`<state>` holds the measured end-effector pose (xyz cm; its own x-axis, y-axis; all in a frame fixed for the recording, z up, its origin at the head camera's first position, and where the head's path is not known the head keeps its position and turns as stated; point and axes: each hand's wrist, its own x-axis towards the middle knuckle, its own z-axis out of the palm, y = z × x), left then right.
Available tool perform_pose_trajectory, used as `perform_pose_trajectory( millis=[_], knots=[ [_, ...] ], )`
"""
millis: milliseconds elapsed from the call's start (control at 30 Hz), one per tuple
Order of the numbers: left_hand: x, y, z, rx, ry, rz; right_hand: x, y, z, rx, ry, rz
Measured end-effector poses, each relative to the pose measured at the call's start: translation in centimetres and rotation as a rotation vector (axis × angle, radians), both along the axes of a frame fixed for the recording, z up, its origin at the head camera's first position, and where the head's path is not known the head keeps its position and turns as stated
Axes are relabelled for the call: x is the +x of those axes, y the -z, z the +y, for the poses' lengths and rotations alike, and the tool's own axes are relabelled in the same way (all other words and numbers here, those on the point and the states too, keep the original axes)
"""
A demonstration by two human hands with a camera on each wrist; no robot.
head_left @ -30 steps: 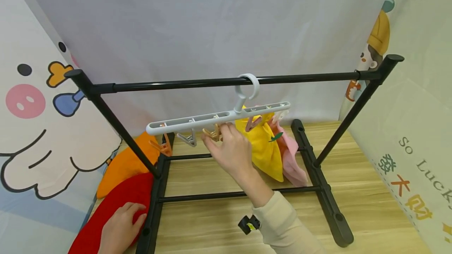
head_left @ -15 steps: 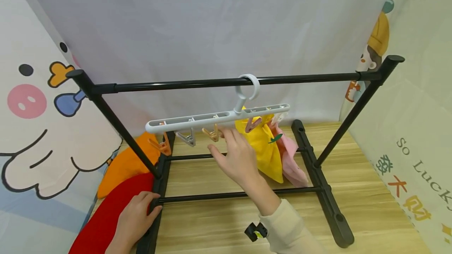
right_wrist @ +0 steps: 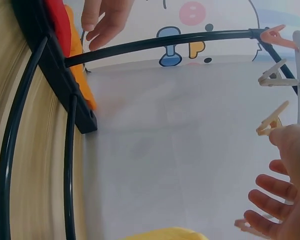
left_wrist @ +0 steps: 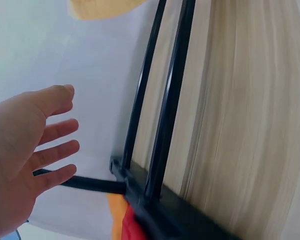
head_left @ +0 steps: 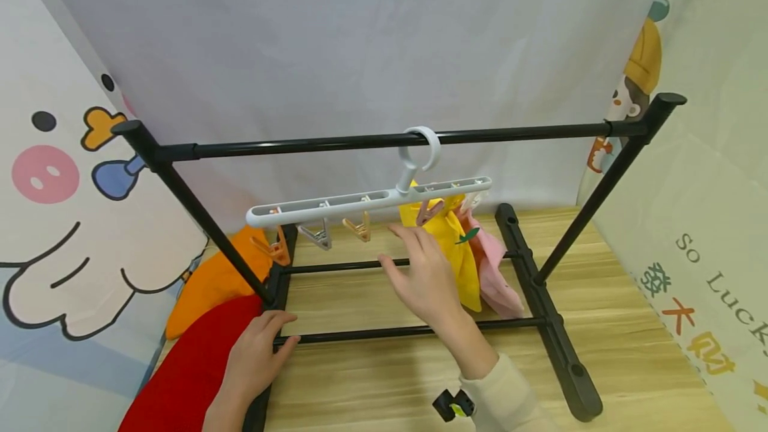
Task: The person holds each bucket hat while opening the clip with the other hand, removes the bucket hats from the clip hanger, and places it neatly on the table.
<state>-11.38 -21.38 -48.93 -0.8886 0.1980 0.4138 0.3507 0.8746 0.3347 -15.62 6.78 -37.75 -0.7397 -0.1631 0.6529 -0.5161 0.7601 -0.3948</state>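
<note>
Hanging by its hook from the black top bar (head_left: 300, 145), the white hanger (head_left: 384, 201) runs crosswise before the person, its long axis slanting so that the left end sits lower in the head view. The relation that matters is the sideways one between the right hand (head_left: 423, 279) and the tan clip (head_left: 360, 229): the clip lies just to the left of that hand's fingers, under the hanger's left half, with a small gap showing in the head view. Those fingers are spread and slightly bent, and hold nothing. Left of the tan clip come the grey clip (head_left: 318, 239) and the orange clip (head_left: 276, 247); the right hand is the nearer to the tan one. Well below the hanger, the left hand (head_left: 258, 352) has its fingers loosely spread and holds nothing; it is nearest the red cloth (head_left: 174, 379), though whether it touches it I cannot tell. The yellow cloth (head_left: 462, 272) shows just right of the right hand.
</note>
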Motion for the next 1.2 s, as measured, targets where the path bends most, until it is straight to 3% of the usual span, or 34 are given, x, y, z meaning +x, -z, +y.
perform_pose_trajectory(
  millis=[133, 333, 633, 1000, 1200],
  knots=[
    [-0.4, -0.1, 1.0, 0.026, 0.022, 0.065, 0.0, 0.5, 0.7, -0.012, 0.006, 0.021],
    [-1.4, -0.3, 2.4, 0.045, 0.048, 0.080, 0.2, 1.4, 1.6, -0.035, 0.043, 0.067],
    [-2.5, -0.3, 4.2, 0.094, 0.104, 0.185, 0.7, 2.8, 2.7, -0.081, 0.070, 0.117],
    [-3.2, -1.7, 6.7, 0.189, 0.080, 0.114, 1.3, 4.3, 3.7, -0.120, 0.193, 0.124],
    [-4.0, -2.8, 7.8, 0.241, 0.125, 0.134, 1.5, 5.0, 4.6, -0.125, 0.243, 0.100]
  ],
)
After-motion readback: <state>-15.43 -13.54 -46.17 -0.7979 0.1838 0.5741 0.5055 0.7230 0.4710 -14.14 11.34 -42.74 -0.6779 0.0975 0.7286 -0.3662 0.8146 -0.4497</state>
